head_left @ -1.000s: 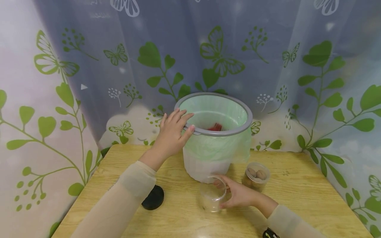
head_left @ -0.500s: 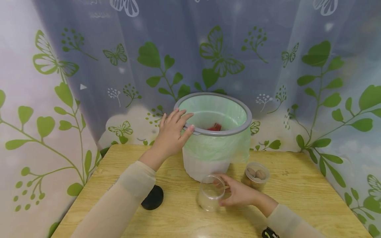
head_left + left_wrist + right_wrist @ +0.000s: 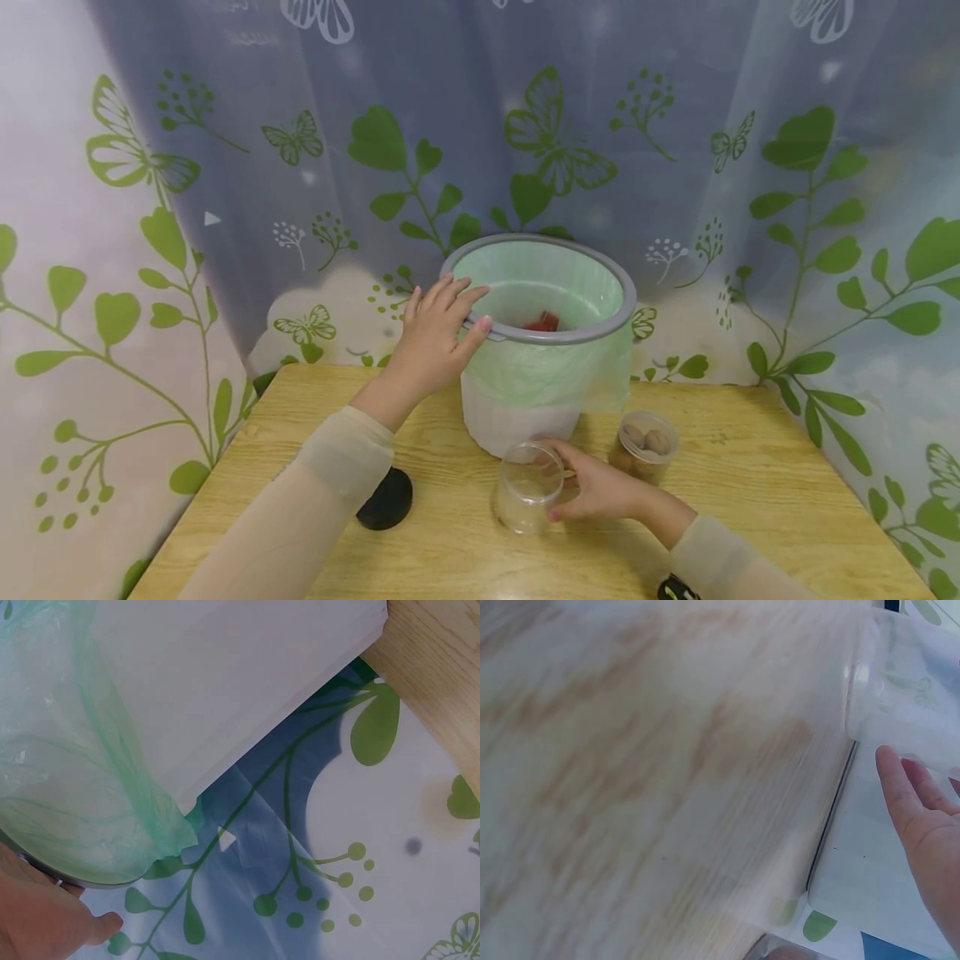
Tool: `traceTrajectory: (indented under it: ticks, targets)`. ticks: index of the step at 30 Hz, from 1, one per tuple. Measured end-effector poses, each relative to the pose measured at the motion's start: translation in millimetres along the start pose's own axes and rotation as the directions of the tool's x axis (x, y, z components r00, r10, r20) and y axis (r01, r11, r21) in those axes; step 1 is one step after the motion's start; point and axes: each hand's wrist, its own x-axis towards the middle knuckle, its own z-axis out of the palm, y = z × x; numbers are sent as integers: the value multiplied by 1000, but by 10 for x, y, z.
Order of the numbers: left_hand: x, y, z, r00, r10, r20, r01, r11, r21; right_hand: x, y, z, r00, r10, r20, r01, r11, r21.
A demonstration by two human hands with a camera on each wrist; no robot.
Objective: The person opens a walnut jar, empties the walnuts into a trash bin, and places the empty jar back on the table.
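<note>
My left hand [image 3: 435,333] rests on the grey rim of a white bin [image 3: 487,417], its fingers spread along the rim and its thumb reaching over the near edge. A pale green liner bag [image 3: 555,375] covers the bin's inside and hangs over its outside. In the left wrist view the hand [image 3: 45,915] is partly cut off beside the rim. A clear, see-through jar [image 3: 517,508] stands on the table before the bin. At its right side is my right hand [image 3: 600,487], thumb and fingers extended, fingertips right at the jar's wall; the right wrist view shows the same jar [image 3: 900,697].
A red item [image 3: 542,322] lies inside the bin. To the right stands a clear container of walnuts [image 3: 647,443]. A black round lid [image 3: 390,504] lies near my left sleeve, which overlaps it. A patterned curtain [image 3: 450,125] closes off the wooden table's [image 3: 720,467] back and sides.
The clear jar has shifted a little to the left, with my right hand following slightly. My left hand has stayed on the bin's rim.
</note>
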Motion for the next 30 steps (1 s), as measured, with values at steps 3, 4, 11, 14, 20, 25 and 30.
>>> traceTrajectory:
  ticks: [3, 4, 11, 14, 20, 25, 30]
  targets:
    - [4, -6, 9, 1000, 6, -9, -6, 1000, 6, -2, -3, 4, 1000, -6, -4, 6, 1000, -18]
    - [5, -5, 9, 1000, 7, -12, -7, 1000, 6, -1, -4, 5, 1000, -8, -5, 8, 1000, -21]
    - [3, -5, 5, 1000, 13, -21, -13, 1000, 1, 5, -15, 11, 1000, -12, -5, 12, 1000, -9]
    - [1, -1, 2, 1000, 13, -21, -13, 1000, -1, -1, -14, 13, 1000, -9, -9, 9, 1000, -11]
    - [0, 6, -1, 1000, 11, -20, -11, 1000, -7, -25, -18, -4, 1000, -8, -23, 8, 1000, -29]
    - [-3, 11, -2, 1000, 1, -13, -1, 1000, -6, -63, -37, -38, 999, -29, -32, 28, 999, -26]
    - [1, 3, 7, 1000, 0, -13, 0, 1000, 7, -114, -58, -86, 999, -41, -31, 41, 999, -2]
